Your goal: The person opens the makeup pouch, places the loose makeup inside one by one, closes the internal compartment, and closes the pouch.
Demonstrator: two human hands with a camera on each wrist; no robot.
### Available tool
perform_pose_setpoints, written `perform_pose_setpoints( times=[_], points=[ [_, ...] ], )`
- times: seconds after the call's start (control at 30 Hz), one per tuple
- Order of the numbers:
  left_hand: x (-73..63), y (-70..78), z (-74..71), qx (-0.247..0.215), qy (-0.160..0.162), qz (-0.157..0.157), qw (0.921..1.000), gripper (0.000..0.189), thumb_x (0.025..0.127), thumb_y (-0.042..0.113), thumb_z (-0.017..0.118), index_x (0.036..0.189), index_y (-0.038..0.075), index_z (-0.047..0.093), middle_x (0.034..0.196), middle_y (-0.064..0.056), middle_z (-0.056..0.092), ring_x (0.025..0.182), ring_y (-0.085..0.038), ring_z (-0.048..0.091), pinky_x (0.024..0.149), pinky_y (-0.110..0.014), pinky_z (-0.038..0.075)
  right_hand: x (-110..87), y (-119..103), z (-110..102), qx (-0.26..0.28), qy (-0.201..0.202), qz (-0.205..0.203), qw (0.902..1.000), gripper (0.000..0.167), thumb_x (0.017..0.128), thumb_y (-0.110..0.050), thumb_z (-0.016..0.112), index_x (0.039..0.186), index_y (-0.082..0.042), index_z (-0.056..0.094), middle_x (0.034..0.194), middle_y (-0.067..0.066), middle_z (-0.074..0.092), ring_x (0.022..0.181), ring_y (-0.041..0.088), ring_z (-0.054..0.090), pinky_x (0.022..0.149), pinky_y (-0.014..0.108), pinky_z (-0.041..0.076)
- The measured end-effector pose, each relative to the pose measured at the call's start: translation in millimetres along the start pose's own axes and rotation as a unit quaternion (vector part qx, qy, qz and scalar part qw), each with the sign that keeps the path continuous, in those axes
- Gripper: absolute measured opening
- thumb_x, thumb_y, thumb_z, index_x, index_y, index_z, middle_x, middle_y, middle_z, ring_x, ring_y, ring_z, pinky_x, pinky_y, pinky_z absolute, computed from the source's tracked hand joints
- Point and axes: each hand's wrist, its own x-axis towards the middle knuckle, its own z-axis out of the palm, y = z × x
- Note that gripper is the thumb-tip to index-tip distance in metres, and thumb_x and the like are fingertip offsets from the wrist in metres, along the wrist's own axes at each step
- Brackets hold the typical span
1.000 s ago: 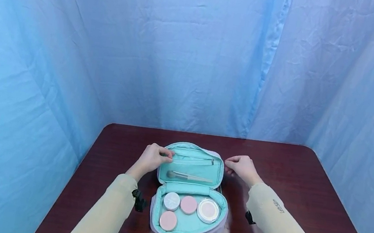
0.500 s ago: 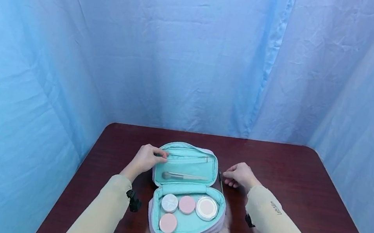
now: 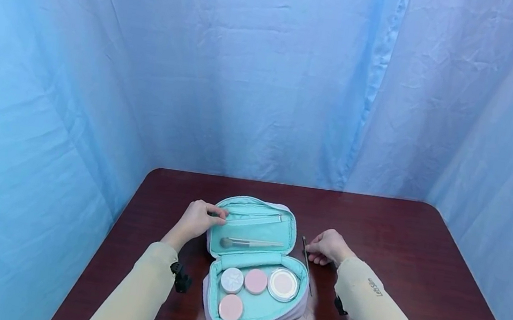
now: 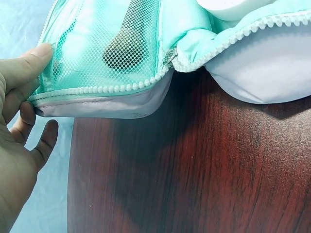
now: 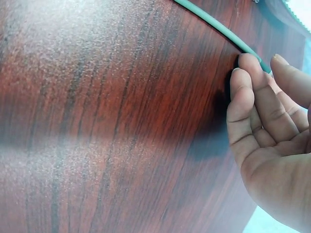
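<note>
A zip makeup bag [image 3: 250, 261], lilac outside and mint inside, lies unfolded on the table. My left hand [image 3: 197, 220] pinches the left edge of its raised lid; the left wrist view shows the thumb on the mint lining and fingers behind. A makeup brush [image 3: 250, 243] sits behind the lid's mesh. Round pots, one marbled white [image 3: 232, 280] and two pink [image 3: 255, 281], share the base with a round compact [image 3: 283, 284]. Right of the bag, my right hand [image 3: 329, 246] holds a thin green stick [image 5: 218, 26] near its far end, between thumb and fingertips.
The dark red wood table [image 3: 387, 242] has rounded back corners. Light blue curtains [image 3: 267, 75] hang behind it and along both sides. A black wrist strap [image 3: 180, 278] shows below the left sleeve.
The bag and left hand have shifted left. My right hand has come from the lid's right edge down and nearer to the stick, which now shows along more of its length.
</note>
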Motion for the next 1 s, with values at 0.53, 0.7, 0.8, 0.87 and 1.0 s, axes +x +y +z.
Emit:
perform_pose_setpoints(
  times=[0.53, 0.7, 0.8, 0.87, 1.0],
  points=[
    [-0.9, -4.8, -0.3, 0.009, 0.005, 0.004, 0.9999, 0.01, 0.09, 0.017, 0.08, 0.08, 0.017, 0.077, 0.114, 0.002, 0.076, 0.122, -0.027, 0.063, 0.078, -0.031, 0.05, 3.2, -1.7, 9.5, -0.092, 0.027, -0.008, 0.9954, 0.017, 0.086, -0.013, 0.083, 0.078, -0.002, 0.074, 0.064, 0.013, 0.069, 0.053, 0.017, 0.064, 0.053, 0.032, 0.054],
    [-0.7, -3.8, 0.1, 0.009, 0.006, 0.008, 0.9999, 0.01, 0.09, 0.016, 0.079, 0.081, 0.017, 0.077, 0.114, 0.001, 0.076, 0.121, -0.027, 0.064, 0.08, -0.032, 0.053, 0.6, -4.2, 12.4, -0.145, 0.029, -0.022, 0.9888, 0.019, 0.085, -0.009, 0.082, 0.071, -0.001, 0.073, 0.063, 0.014, 0.069, 0.054, 0.02, 0.065, 0.05, 0.031, 0.05],
    [-0.7, -3.2, 0.1, 0.003, 0.005, 0.005, 1.0, 0.01, 0.091, 0.016, 0.079, 0.08, 0.017, 0.077, 0.113, 0.002, 0.076, 0.12, -0.026, 0.064, 0.079, -0.032, 0.052, 0.6, -4.8, 11.4, -0.166, 0.034, -0.024, 0.9852, 0.02, 0.086, -0.009, 0.08, 0.069, -0.001, 0.073, 0.061, 0.013, 0.068, 0.053, 0.021, 0.063, 0.048, 0.029, 0.047],
    [-0.8, -2.7, 0.0, 0.002, 0.006, 0.005, 1.0, 0.011, 0.091, 0.016, 0.079, 0.08, 0.016, 0.077, 0.113, 0.001, 0.076, 0.119, -0.025, 0.064, 0.077, -0.032, 0.051, 1.0, -3.6, 9.6, -0.181, 0.04, -0.025, 0.9824, 0.021, 0.085, -0.008, 0.079, 0.067, -0.001, 0.072, 0.06, 0.012, 0.067, 0.051, 0.02, 0.061, 0.046, 0.028, 0.045],
    [-0.9, -2.2, -0.6, 0.004, 0.008, 0.006, 0.9999, 0.01, 0.09, 0.015, 0.079, 0.08, 0.015, 0.077, 0.113, 0.001, 0.077, 0.118, -0.025, 0.064, 0.074, -0.031, 0.049, 2.5, 0.6, 4.3, -0.188, 0.041, -0.028, 0.981, 0.02, 0.084, -0.006, 0.073, 0.064, -0.001, 0.071, 0.058, 0.01, 0.066, 0.049, 0.019, 0.057, 0.045, 0.028, 0.042]
  ],
)
